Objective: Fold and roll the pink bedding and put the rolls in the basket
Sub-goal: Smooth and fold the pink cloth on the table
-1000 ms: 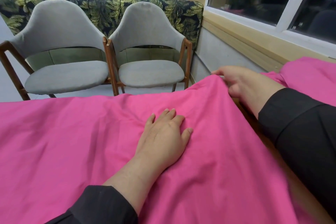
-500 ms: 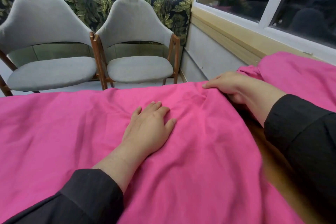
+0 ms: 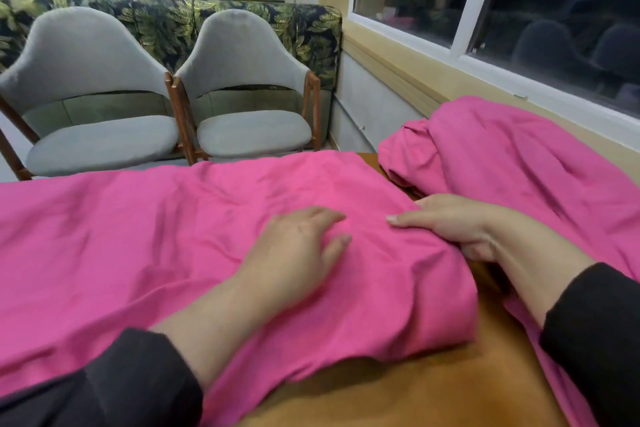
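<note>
A large bright pink cotton bedding sheet point(image 3: 138, 253) is spread over the orange-brown wooden table point(image 3: 433, 388), covering its left and far edges. The left hand point(image 3: 298, 253) lies flat on it with fingers relaxed, pressing the cloth down near the middle. The right hand point(image 3: 460, 225) grips the sheet's right edge, thumb on top and fingers curled under the fold. A second bunched heap of pink bedding point(image 3: 519, 163) sits at the table's far right corner, just beside that hand.
</note>
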Action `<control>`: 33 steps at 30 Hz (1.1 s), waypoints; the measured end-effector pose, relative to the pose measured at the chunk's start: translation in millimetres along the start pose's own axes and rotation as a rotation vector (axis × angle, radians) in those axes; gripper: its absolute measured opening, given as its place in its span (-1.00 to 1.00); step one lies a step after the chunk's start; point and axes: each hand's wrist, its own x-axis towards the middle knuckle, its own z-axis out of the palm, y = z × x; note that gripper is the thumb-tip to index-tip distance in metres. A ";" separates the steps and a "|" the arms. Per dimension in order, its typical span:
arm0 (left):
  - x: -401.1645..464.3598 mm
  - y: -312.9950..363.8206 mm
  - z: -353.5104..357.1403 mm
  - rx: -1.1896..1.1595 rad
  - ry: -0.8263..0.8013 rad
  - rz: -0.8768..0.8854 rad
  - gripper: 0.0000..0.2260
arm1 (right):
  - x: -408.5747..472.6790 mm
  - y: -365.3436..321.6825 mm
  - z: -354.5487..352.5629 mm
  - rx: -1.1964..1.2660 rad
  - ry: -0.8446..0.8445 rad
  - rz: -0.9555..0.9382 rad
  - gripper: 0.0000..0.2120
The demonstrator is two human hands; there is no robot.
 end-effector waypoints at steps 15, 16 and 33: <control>-94.5 51.6 4.5 0.085 -0.200 0.184 -0.44 | -67.1 49.1 5.8 -0.255 0.221 -0.004 -0.64; -99.8 51.0 9.3 0.108 -0.176 0.196 -0.55 | -68.9 47.2 5.8 -0.418 0.287 -0.001 -0.56; -158.1 -1.3 -16.4 0.164 -0.043 0.131 -0.75 | -59.9 75.1 151.2 -1.012 0.288 -0.497 -0.47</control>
